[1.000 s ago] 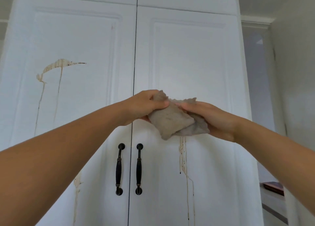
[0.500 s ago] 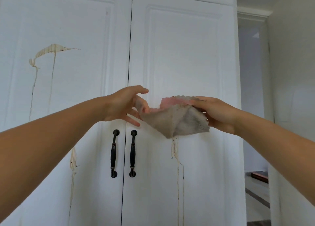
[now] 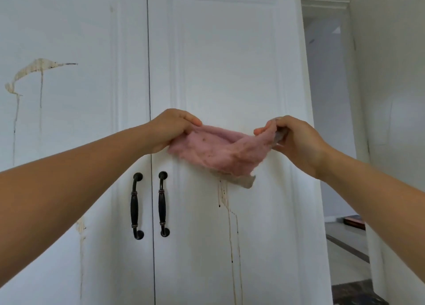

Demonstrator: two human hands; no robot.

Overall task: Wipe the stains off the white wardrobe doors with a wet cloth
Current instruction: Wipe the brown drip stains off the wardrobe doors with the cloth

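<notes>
A pink cloth (image 3: pixel 220 152) with a grey underside hangs stretched between my two hands in front of the white wardrobe's right door (image 3: pixel 230 63). My left hand (image 3: pixel 171 127) pinches its left edge and my right hand (image 3: pixel 292 139) pinches its right edge. Brown drip stains (image 3: pixel 226 203) run down the right door below the cloth. On the left door (image 3: pixel 80 120) a brown smear (image 3: pixel 34 71) with thin runs sits at upper left, and another stain (image 3: pixel 81 229) marks its lower part.
Two black handles (image 3: pixel 137 206) (image 3: pixel 162 204) hang side by side at the door seam. To the right of the wardrobe an open doorway (image 3: pixel 328 120) shows a floor and a white wall (image 3: pixel 391 98).
The cloth was bunched between both hands; they have moved apart and spread it out, showing its pink side. The view has shifted slightly to the right and down.
</notes>
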